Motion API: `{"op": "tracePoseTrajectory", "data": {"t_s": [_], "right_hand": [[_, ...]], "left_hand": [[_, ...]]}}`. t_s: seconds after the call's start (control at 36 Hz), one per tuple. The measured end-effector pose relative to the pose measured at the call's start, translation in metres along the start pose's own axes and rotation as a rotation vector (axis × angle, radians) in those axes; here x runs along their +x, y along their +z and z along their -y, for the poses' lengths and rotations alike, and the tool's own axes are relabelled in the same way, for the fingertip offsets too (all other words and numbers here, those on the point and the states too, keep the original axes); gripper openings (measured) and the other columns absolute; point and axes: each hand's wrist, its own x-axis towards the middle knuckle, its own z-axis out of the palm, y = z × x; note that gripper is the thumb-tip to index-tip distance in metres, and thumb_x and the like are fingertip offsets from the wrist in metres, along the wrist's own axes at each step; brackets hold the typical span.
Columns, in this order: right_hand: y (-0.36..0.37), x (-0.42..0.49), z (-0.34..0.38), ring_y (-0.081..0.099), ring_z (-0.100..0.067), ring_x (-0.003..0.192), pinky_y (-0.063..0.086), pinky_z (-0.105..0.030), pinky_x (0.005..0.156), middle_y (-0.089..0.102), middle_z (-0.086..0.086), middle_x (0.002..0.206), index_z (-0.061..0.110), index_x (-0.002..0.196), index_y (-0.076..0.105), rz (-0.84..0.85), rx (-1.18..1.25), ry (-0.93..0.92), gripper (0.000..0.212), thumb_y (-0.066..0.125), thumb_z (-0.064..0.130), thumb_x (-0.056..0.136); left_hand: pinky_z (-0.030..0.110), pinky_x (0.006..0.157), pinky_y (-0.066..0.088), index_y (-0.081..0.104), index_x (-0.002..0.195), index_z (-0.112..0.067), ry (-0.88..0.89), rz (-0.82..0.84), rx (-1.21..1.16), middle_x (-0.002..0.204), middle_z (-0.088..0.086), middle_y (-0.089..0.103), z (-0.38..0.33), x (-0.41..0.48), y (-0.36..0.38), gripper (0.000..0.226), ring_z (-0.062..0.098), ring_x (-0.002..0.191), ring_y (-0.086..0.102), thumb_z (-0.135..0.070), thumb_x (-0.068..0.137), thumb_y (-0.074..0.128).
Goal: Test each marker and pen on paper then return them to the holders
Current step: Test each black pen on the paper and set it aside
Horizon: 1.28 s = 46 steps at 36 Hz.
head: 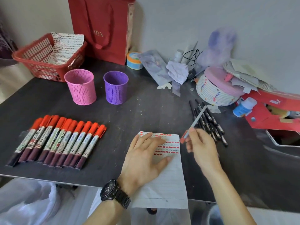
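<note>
Right hand [201,143] up off the tabletop [146,108], fingers curled in a pinching grip around a slim grey pen [195,121]. The pen tilts, its red end low and hanging just past the right edge of the paper [168,179], its other end up over the bundle of black pens [209,122]. The tip itself is blurred, so contact with the sheet is not clear.

Left hand [144,158] lies flat on the paper, fingers spread and straight, palm pressing the sheet down; a dark metal-link watch [115,192] sits on that wrist. The lined sheet carries rows of short red marks across its upper part, and its lower end hangs over the near edge of the tabletop.

On the left, a neat row of red-capped markers [56,140] lies side by side, caps pointing away, well apart from the paper. Behind them stand two perforated holders, upright and near each other: the pink holder [81,86] and the purple holder [116,87]. A wide strip of bare dark surface lies between the holders and the sheet.

Far left corner, a red plastic lattice basket [48,57]; behind it a red paper bag [100,26] against the wall. The right side is crowded: a round coiled box [215,91] with a pink lid, and a red cardboard box [274,111].
</note>
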Motion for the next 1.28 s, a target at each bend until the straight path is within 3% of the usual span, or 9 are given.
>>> {"op": "tracePoseTrajectory", "data": {"t_s": [0.14,0.22,0.36,0.56,0.67,0.86,1.06,1.19,1.28], "right_hand": [[0.019,-0.035,-0.006,0.054,-0.015,0.056,0.048,-0.023,0.056,0.072,-0.006,0.083,0.011,0.088,0.067,0.033,0.282,0.003,0.028,0.052,0.025,0.107],[0.027,-0.046,-0.006,0.055,-0.009,0.056,0.047,-0.019,0.056,0.072,0.002,0.078,0.007,0.092,0.067,0.036,0.274,-0.045,0.025,0.051,0.021,0.107],[0.034,-0.057,-0.010,0.063,-0.001,0.064,0.047,-0.013,0.063,0.074,0.005,0.075,0.012,0.091,0.069,0.058,0.235,-0.076,0.017,0.057,0.015,0.104],[0.031,-0.056,-0.016,0.057,-0.003,0.060,0.044,-0.016,0.055,0.068,0.009,0.071,0.012,0.097,0.066,-0.003,0.331,-0.063,0.003,0.066,0.015,0.098],[0.024,-0.053,-0.017,0.044,-0.010,0.049,0.036,-0.020,0.046,0.058,0.000,0.059,0.013,0.095,0.068,0.004,0.459,-0.019,0.013,0.065,0.026,0.093],[0.024,-0.054,-0.020,0.048,-0.013,0.048,0.041,-0.021,0.049,0.066,-0.007,0.065,0.022,0.086,0.070,0.027,0.479,-0.058,0.012,0.063,0.018,0.094],[0.021,-0.053,-0.017,0.056,-0.007,0.053,0.043,-0.020,0.050,0.071,-0.005,0.070,0.013,0.088,0.072,0.140,0.414,-0.065,0.010,0.070,0.023,0.091],[0.023,-0.052,-0.016,0.050,-0.012,0.048,0.043,-0.019,0.051,0.067,-0.004,0.062,0.019,0.076,0.072,0.055,0.499,0.001,0.016,0.067,0.021,0.092],[0.023,-0.054,-0.017,0.047,-0.013,0.047,0.040,-0.019,0.049,0.063,-0.004,0.059,0.018,0.072,0.070,0.017,0.535,0.027,0.020,0.067,0.024,0.090]], "left_hand": [[0.044,0.119,0.028,0.064,0.121,-0.037,0.019,0.002,-0.046,0.124,-0.023,0.062,-0.003,0.001,-0.005,0.051,0.008,0.134,0.045,-0.072,0.087,0.055],[0.040,0.113,0.034,0.067,0.115,-0.038,0.052,0.020,-0.040,0.114,-0.023,0.064,-0.003,0.001,-0.006,0.044,0.008,0.121,0.053,-0.072,0.090,0.052],[0.031,0.100,0.039,0.069,0.103,-0.037,0.054,0.055,0.024,0.093,-0.021,0.065,-0.002,-0.001,-0.005,0.024,0.008,0.096,0.058,-0.054,0.098,0.053],[0.031,0.099,0.039,0.065,0.121,-0.038,0.049,0.121,0.025,0.104,-0.020,0.067,-0.006,-0.001,-0.008,0.029,0.010,0.104,0.058,-0.048,0.102,0.045],[0.035,0.103,0.038,0.065,0.126,-0.040,0.043,0.153,0.007,0.115,-0.021,0.068,-0.007,-0.001,-0.011,0.032,0.011,0.111,0.059,-0.049,0.101,0.047],[0.039,0.096,0.046,0.073,0.114,-0.035,0.011,0.154,-0.070,0.110,-0.020,0.071,-0.012,-0.002,-0.014,0.031,0.010,0.106,0.063,-0.053,0.096,0.053],[0.034,0.084,0.049,0.073,0.109,-0.033,-0.025,0.125,-0.209,0.104,-0.020,0.070,-0.006,-0.001,-0.014,0.026,0.005,0.093,0.060,-0.046,0.099,0.053],[0.036,0.080,0.043,0.069,0.099,-0.019,0.080,0.066,0.030,0.096,-0.009,0.069,-0.013,-0.004,-0.010,0.035,0.021,0.088,0.059,-0.041,0.103,0.043],[0.037,0.075,0.042,0.067,0.093,-0.016,0.133,0.045,0.100,0.088,-0.006,0.066,-0.019,-0.004,-0.007,0.035,0.022,0.080,0.054,-0.037,0.103,0.041]]}}
